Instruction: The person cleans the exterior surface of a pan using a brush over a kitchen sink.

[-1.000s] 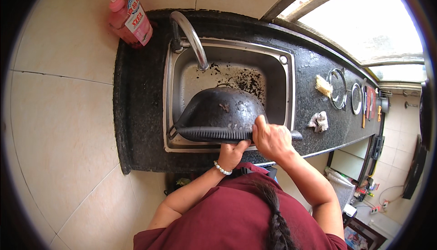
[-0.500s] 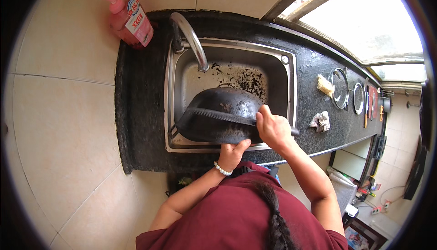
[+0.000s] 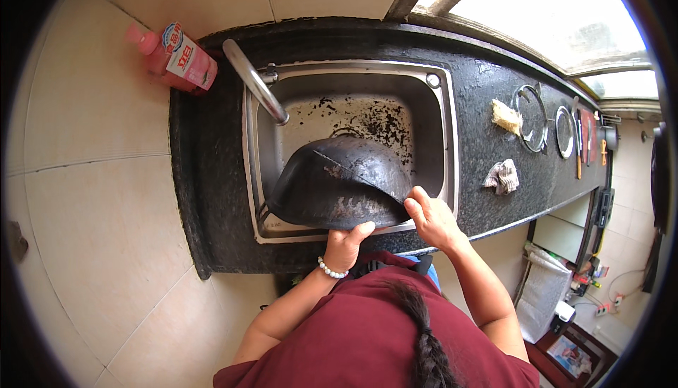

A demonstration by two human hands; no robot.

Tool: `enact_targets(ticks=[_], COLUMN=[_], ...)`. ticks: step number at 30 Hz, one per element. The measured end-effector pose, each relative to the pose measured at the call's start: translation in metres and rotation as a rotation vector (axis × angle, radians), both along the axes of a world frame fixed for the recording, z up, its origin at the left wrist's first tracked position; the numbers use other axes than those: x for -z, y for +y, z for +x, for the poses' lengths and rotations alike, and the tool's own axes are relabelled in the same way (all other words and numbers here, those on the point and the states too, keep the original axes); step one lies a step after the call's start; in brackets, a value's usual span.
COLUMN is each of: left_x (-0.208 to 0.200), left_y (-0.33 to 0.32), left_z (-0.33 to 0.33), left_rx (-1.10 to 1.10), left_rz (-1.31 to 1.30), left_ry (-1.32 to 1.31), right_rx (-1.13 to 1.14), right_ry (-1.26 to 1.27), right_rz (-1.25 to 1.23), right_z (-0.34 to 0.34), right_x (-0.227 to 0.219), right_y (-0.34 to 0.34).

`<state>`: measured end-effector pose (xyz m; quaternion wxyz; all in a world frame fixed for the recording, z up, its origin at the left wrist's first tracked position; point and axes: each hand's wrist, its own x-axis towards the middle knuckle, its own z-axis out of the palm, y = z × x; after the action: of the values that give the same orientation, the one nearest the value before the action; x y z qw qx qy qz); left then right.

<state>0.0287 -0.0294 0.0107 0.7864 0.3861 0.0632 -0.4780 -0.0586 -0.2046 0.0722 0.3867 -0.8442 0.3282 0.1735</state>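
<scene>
A blackened wok (image 3: pixel 339 176) with worn, scraped patches is tipped over the front of the steel sink (image 3: pixel 452 134), its outer side facing up. My left hand (image 3: pixel 344 245) is closed on the wok's near rim, thumb on top. My right hand (image 3: pixel 432 220), at the wok's right side, is closed round a long serrated knife (image 3: pixel 353 175). Its thin dark blade lies across the wok, nearly edge-on, and its handle is hidden in my fist. Dark flakes are scattered over the sink's bottom beyond the wok.
A curved faucet (image 3: pixel 258 81) reaches over the sink's left side. A pink pump bottle (image 3: pixel 180 60) stands at the back left. On the right counter are a pale scrubber (image 3: pixel 506 117), a crumpled cloth (image 3: pixel 502 177), a wire ring (image 3: pixel 531 116), a round lid (image 3: pixel 564 132) and several knives.
The knife has turned from showing its toothed flat side to nearly edge-on, and its blade slants more. My right hand has shifted slightly down and right; the wok shows more upturned.
</scene>
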Motion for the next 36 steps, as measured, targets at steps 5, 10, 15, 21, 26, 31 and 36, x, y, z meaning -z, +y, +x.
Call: enact_targets(ticks=[5, 10, 15, 21, 26, 31, 36], left_x=[-0.005, 0.007, -0.003, -0.012, -0.013, -0.005, 0.001], left_y=[0.008, 0.035, 0.026, 0.021, 0.018, 0.021, 0.027], left_z=[0.008, 0.033, 0.034, 0.014, 0.017, 0.019, 0.018], left_rx=[0.001, -0.091, -0.105, -0.119, -0.079, -0.076, -0.117], left_rz=[-0.099, 0.092, -0.012, 0.039, 0.042, 0.084, 0.089], left_ry=[0.165, 0.177, 0.167, 0.119, 0.081, 0.136, 0.228], right_rx=[-0.03, -0.066, -0.041, 0.046, -0.031, -0.222, -0.319], right_ry=[-0.02, -0.041, -0.039, -0.178, -0.263, -0.334, -0.427], right_rz=[0.058, 0.132, 0.33, 0.422, 0.264, -0.208, -0.272], right_z=[-0.001, -0.002, -0.003, -0.017, -0.017, -0.013, -0.013], right_x=[0.0, 0.002, -0.003, 0.014, 0.032, 0.049, 0.064], right_y=[-0.005, -0.012, -0.03, -0.051, -0.061, -0.058, -0.056])
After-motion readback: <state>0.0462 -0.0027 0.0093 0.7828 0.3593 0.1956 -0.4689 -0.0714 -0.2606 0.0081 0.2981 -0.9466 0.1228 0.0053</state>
